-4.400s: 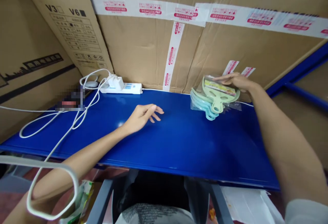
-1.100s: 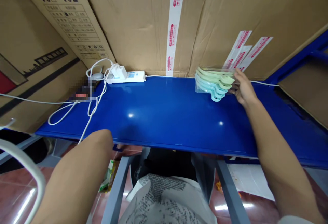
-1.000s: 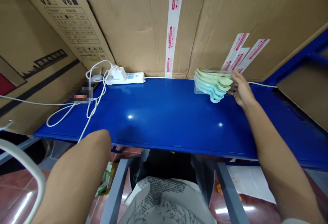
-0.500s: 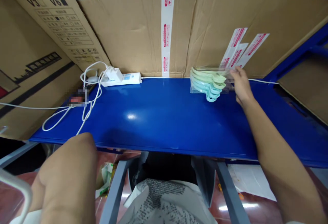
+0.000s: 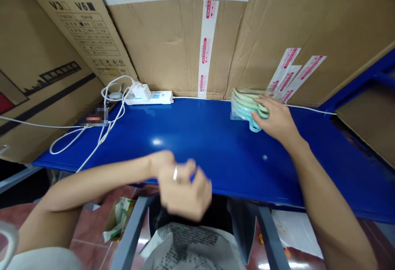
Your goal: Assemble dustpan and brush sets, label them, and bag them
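On the right of the blue table lies a clear plastic bag (image 5: pixel 239 111) of stacked pale green and light blue looped plastic pieces; I cannot make out their exact kind. My right hand (image 5: pixel 276 119) is closed over the bag's right end, fingers on top and thumb at the near side. My left hand (image 5: pixel 185 189), with a ring on one finger, hovers over the table's front edge, in front of my body. Its fingers look curled but are smeared by motion, and nothing in them can be made out. It is well apart from the bag.
A white power strip (image 5: pixel 162 97) with a plugged-in adapter and tangled white cables (image 5: pixel 115 115) sits at the back left of the blue table (image 5: pixel 197 138). Cardboard walls (image 5: pixel 173 43) stand behind and left. Below is an opened box (image 5: pixel 119 220) on the floor.
My right hand has moved left from the bag's outer end onto the pieces. My left hand has come into view and swung in toward the middle. The head view has shifted slightly.
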A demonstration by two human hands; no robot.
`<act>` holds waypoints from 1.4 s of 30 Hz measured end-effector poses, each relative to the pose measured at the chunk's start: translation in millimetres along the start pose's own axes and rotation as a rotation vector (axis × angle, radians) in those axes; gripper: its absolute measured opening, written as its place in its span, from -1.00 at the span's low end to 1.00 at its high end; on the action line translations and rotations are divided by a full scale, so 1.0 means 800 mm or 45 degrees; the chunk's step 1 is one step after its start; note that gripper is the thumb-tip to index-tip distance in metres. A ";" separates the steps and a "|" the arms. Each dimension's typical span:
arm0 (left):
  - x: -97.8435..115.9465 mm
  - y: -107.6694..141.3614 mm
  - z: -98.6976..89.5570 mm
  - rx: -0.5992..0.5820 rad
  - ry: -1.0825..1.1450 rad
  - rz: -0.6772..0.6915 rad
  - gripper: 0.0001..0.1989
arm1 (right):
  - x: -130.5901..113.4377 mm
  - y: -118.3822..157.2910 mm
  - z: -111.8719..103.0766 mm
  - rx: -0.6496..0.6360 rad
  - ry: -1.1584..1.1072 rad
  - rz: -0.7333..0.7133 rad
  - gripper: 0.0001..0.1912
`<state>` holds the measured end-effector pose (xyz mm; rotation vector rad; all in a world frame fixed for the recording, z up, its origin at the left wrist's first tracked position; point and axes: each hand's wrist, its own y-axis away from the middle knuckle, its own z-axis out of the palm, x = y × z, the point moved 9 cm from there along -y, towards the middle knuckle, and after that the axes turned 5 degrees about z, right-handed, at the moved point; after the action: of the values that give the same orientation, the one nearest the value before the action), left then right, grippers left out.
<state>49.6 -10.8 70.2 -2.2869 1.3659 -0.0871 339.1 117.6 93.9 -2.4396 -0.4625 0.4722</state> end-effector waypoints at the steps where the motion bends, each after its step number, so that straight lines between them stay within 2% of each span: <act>1: -0.017 -0.007 0.003 0.003 0.001 0.040 -0.89 | 0.003 0.000 0.002 -0.009 0.014 0.009 -0.51; 3: -0.047 -0.019 0.007 0.064 -0.057 0.199 -0.81 | 0.005 -0.001 0.002 -0.021 0.056 0.030 -0.49; 4: -0.069 -0.024 0.007 0.143 -0.131 0.186 -0.78 | 0.004 -0.001 0.002 -0.029 0.071 0.036 -0.49; 6: -0.123 -0.028 0.012 0.279 -0.162 -0.013 -0.76 | -0.001 -0.002 0.002 -0.046 0.083 0.033 -0.48; 8: -0.172 -0.020 0.024 0.380 -0.048 -0.287 -0.76 | -0.005 -0.002 0.004 -0.050 0.079 0.021 -0.49; 11: -0.211 0.001 0.050 0.429 0.121 -0.509 -0.76 | -0.008 0.000 0.007 -0.045 0.075 0.015 -0.50; 13: -0.219 0.013 0.063 0.390 0.135 -0.542 -0.76 | -0.009 0.002 0.005 -0.017 0.101 0.032 -0.51; 16: -0.222 0.027 0.072 0.277 0.085 -0.538 -0.75 | -0.023 0.007 -0.013 0.143 0.201 0.037 -0.50; 18: -0.222 0.030 0.078 0.172 0.071 -0.537 -0.74 | -0.044 0.011 -0.029 0.270 0.250 -0.008 -0.50; 20: -0.221 0.029 0.082 0.079 0.069 -0.542 -0.71 | -0.071 0.016 -0.034 0.306 0.221 -0.089 -0.55; 23: -0.214 0.024 0.085 -0.009 0.061 -0.544 -0.67 | -0.107 0.024 -0.013 0.169 0.043 -0.185 -0.61; 26: -0.211 0.023 0.088 -0.074 0.060 -0.561 -0.65 | -0.129 0.035 0.032 -0.101 -0.112 -0.248 -0.57; 28: -0.219 0.028 0.085 -0.096 0.023 -0.637 -0.66 | -0.136 0.045 0.063 -0.285 -0.167 -0.306 -0.52; 30: -0.236 0.039 0.080 -0.116 -0.057 -0.780 -0.66 | -0.133 0.052 0.082 -0.403 -0.204 -0.338 -0.49; 33: -0.258 0.056 0.070 -0.122 -0.194 -0.979 -0.58 | -0.121 0.057 0.093 -0.478 -0.236 -0.316 -0.46; 36: -0.263 0.060 0.067 -0.135 -0.266 -1.016 -0.49 | -0.111 0.057 0.095 -0.513 -0.245 -0.272 -0.46; 39: -0.265 0.065 0.067 -0.203 -0.316 -1.108 -0.53 | -0.109 0.058 0.097 -0.541 -0.247 -0.246 -0.49; 42: -0.268 0.075 0.052 -0.163 -0.413 -1.246 -0.57 | -0.111 0.059 0.099 -0.548 -0.251 -0.249 -0.52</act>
<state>-94.5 161.9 46.6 -2.7053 0.0216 0.0600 237.3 82.9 24.9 -2.7254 -0.9629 0.5790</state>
